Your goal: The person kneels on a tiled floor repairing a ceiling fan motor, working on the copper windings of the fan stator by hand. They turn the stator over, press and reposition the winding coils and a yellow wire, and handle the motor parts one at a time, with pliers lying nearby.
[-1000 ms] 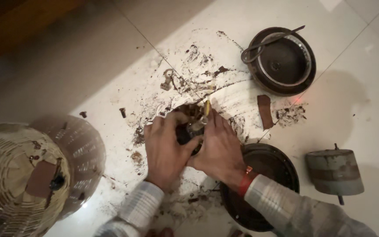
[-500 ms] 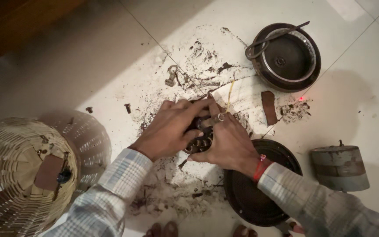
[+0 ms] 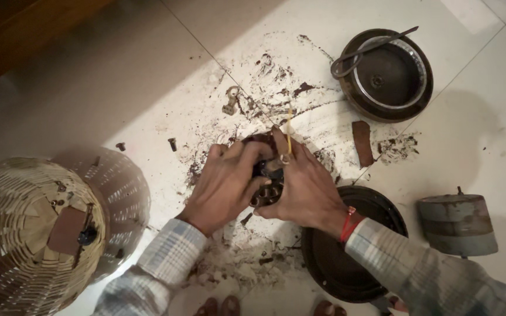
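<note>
head view: left hand (image 3: pixel 225 186) and right hand (image 3: pixel 307 188) clamp a dark greasy motor part (image 3: pixel 266 188), fingers pinching it steady over the dirty floor (image 3: pixel 147 88), just left of the black round cover (image 3: pixel 346 257).

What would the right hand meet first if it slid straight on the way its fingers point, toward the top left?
Probably the small metal bracket lying in the dark grime, beyond the dark part that the right hand and left hand grip. Depth is unclear, and the line might pass just beside it.
</note>
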